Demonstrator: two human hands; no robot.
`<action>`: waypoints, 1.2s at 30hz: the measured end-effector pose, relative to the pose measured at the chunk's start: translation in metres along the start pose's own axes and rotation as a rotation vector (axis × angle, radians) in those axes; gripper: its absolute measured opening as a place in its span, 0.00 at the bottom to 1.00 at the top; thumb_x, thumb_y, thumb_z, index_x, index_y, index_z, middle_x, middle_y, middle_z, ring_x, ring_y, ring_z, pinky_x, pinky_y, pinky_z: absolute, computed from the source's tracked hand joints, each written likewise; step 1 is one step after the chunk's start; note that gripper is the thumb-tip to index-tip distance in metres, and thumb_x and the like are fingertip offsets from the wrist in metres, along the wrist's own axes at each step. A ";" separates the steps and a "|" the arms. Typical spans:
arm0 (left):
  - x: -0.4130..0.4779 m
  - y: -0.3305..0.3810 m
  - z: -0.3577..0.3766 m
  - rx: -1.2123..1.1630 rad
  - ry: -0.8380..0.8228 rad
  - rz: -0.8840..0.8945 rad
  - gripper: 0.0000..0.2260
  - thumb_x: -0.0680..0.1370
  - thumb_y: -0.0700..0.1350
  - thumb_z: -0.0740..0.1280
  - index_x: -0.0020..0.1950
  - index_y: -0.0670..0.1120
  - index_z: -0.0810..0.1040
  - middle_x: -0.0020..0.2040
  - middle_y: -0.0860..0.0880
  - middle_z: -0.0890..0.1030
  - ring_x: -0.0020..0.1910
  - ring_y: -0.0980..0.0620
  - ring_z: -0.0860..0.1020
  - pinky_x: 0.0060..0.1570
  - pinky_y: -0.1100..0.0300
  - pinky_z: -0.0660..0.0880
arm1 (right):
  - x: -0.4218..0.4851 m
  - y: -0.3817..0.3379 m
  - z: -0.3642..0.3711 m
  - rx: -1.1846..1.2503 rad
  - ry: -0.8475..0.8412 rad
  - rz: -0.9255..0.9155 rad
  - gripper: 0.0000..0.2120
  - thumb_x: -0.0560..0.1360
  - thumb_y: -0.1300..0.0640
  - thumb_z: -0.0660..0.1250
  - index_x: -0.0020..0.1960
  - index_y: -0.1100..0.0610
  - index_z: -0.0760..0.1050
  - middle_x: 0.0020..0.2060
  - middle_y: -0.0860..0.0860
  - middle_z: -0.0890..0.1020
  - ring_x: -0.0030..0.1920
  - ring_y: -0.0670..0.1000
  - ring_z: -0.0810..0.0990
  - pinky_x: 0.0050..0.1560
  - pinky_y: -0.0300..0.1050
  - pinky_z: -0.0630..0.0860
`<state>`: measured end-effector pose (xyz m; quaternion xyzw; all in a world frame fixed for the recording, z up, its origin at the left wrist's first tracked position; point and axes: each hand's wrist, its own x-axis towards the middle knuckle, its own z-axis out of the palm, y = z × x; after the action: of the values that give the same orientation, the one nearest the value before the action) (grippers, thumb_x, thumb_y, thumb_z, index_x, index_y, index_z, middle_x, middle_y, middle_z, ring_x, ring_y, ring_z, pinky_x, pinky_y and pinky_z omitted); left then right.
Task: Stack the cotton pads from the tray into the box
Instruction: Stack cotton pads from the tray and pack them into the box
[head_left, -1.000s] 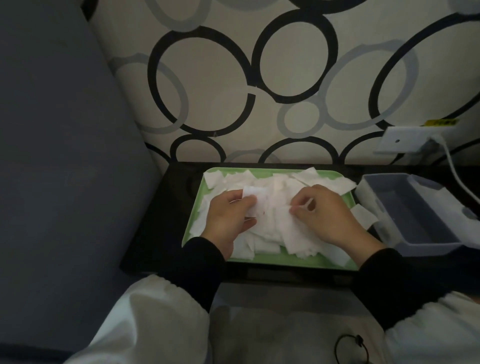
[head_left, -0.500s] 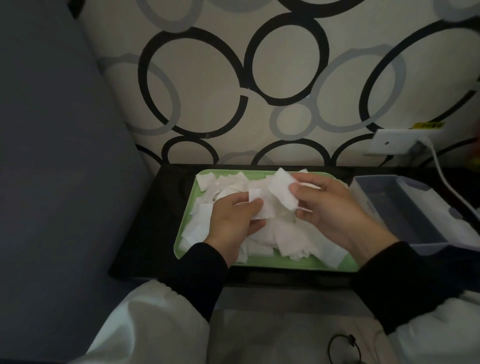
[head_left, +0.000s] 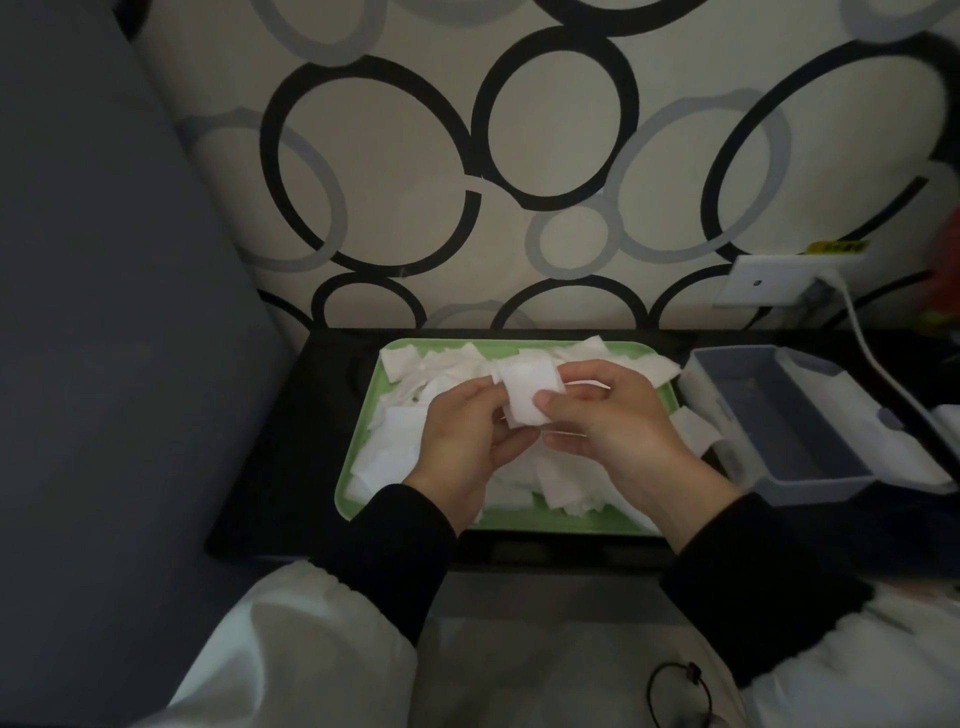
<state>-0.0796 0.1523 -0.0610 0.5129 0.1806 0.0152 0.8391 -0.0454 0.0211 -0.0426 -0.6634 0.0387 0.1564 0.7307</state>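
I see the held cotton pads (head_left: 525, 397) right between both hands, raised above the middle of the tray (head_left: 545, 522). The left hand (head_left: 465, 441) takes them from 9 o'clock and the right hand (head_left: 615, 415) from 3 o'clock. Both grips are closed on this small white bundle, and I cannot tell how many pads are in it. The loose pads (head_left: 397, 447) lie heaped across the tray, partly hidden under the hands, with one hanging over the rim at 3 o'clock. The box (head_left: 789, 431) stands open on the desk (head_left: 291, 441) at 3 o'clock of the tray, its inside too dim to read. Both wrists come up from 6 o'clock, palms turned toward each other, in dark sleeves (head_left: 384, 551).
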 end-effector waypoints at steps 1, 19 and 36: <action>0.000 0.000 0.001 -0.006 0.002 -0.012 0.10 0.82 0.41 0.63 0.58 0.41 0.82 0.50 0.42 0.86 0.50 0.46 0.85 0.46 0.57 0.82 | 0.000 0.000 -0.001 -0.031 0.005 -0.017 0.14 0.71 0.67 0.75 0.54 0.60 0.78 0.49 0.60 0.83 0.39 0.53 0.85 0.38 0.45 0.84; 0.014 -0.004 -0.012 0.263 0.196 0.087 0.04 0.79 0.41 0.69 0.53 0.46 0.81 0.50 0.49 0.82 0.49 0.51 0.82 0.38 0.62 0.80 | 0.024 0.024 -0.042 -1.265 -0.129 -0.216 0.15 0.66 0.39 0.76 0.48 0.43 0.78 0.49 0.45 0.72 0.50 0.48 0.73 0.53 0.46 0.73; 0.012 -0.009 -0.012 0.322 0.121 0.070 0.04 0.79 0.38 0.69 0.53 0.44 0.81 0.47 0.48 0.83 0.46 0.52 0.82 0.40 0.59 0.82 | 0.023 -0.002 -0.050 -0.001 -0.122 -0.078 0.12 0.72 0.69 0.71 0.54 0.59 0.77 0.46 0.57 0.82 0.46 0.55 0.84 0.44 0.48 0.83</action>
<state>-0.0735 0.1606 -0.0773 0.6447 0.2132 0.0461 0.7327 -0.0155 -0.0240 -0.0527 -0.6541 -0.0317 0.1678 0.7368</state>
